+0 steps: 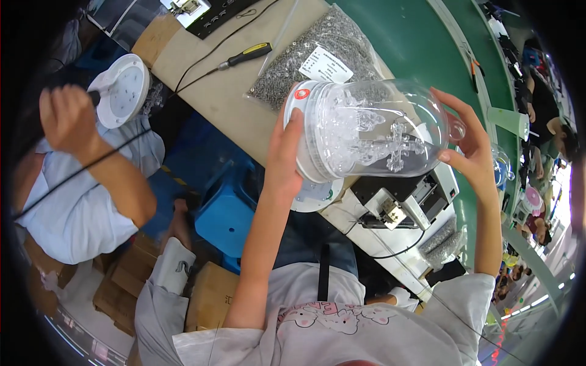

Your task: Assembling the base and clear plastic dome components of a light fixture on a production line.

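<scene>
A clear plastic dome [427, 104] with a white round base [308, 137] lies on its side in the air between my hands. Inside it are a clear cross ornament [398, 146] and other clear decorative pieces. My left hand [284, 155] is closed around the white base, its thumb near a red round mark. Fingers and thumb of my right hand [470, 137] grip the rounded end, beside its small clear loop. Below the base, partly hidden, is another white round part [317, 196].
A bag of small metal parts [329, 36] and a screwdriver [247, 56] lie on the table. A black machine [403, 204] stands at its near side. Left, a co-worker's hand [70, 119] holds a tool over a white round base [128, 91]. A blue stool [229, 210] stands below.
</scene>
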Demonstrator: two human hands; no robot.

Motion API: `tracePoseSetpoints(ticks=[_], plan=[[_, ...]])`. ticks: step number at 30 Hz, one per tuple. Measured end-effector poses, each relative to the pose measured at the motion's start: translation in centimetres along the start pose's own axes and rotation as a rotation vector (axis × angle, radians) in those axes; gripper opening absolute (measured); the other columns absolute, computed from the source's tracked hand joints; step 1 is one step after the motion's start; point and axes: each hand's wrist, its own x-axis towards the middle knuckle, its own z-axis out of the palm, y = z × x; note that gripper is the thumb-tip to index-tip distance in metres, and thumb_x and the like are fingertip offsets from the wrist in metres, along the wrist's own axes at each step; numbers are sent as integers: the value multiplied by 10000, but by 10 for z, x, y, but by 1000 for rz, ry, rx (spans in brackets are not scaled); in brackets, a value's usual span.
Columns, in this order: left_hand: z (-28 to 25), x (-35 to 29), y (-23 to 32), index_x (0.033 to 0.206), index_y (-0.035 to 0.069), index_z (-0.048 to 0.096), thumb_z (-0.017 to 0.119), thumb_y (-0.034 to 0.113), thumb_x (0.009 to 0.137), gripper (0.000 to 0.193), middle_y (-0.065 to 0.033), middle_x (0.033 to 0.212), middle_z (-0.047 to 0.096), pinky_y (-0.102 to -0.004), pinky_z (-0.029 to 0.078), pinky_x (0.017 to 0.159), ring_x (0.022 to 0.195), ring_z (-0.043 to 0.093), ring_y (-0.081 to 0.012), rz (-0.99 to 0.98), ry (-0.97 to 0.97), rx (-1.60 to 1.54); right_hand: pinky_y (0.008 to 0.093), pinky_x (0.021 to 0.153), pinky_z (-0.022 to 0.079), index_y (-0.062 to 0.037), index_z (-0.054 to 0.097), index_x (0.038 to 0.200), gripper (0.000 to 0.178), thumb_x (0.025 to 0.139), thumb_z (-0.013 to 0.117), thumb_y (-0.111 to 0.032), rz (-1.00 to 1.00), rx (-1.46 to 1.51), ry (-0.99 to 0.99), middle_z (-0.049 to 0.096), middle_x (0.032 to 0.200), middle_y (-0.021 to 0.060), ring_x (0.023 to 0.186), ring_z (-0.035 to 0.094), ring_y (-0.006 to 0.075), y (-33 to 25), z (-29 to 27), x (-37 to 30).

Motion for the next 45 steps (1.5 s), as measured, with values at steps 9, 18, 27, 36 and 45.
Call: tracePoseSetpoints(ticks=[9,18,27,36,45], plan=[[9,11,10,1289,2,348,423,298,908,488,-143,1249,458,-372,389,953,1135,474,-241,-83,35,8,218,676,457,-31,512,994,457,604,743,-81,-30,-24,55,481,970,20,892,480,92,20,-21,-1],[0,9,8,1299,-20,316,507,385,851,632,-178,1254,449,-425,374,970,1156,452,-301,-40,-11,130,155,540,299,-61,471,815,375,590,751,45,-30,199,-38,397,790,-37,680,352,32,14,-8,1],[-7,11,15,1339,20,263,661,148,756,717,-168,1269,422,-402,395,953,1153,453,-279,-112,-71,137,162,511,256,-74,455,750,347,582,738,39,-12,142,-172,376,719,-49,590,335,6,18,-14,7],[-8,13,21,1340,3,250,631,170,788,691,-163,1284,407,-381,382,958,1166,440,-264,-123,-65,158,155,546,279,-78,459,735,345,567,744,20,5,290,-165,374,757,-39,629,363,18,23,-18,23],[-7,15,21,1341,9,253,598,158,809,651,-170,1292,396,-387,371,971,1178,428,-267,-143,-90,118,158,511,277,-100,462,713,412,463,790,-98,11,221,-19,386,764,-12,661,374,59,16,-6,8]])
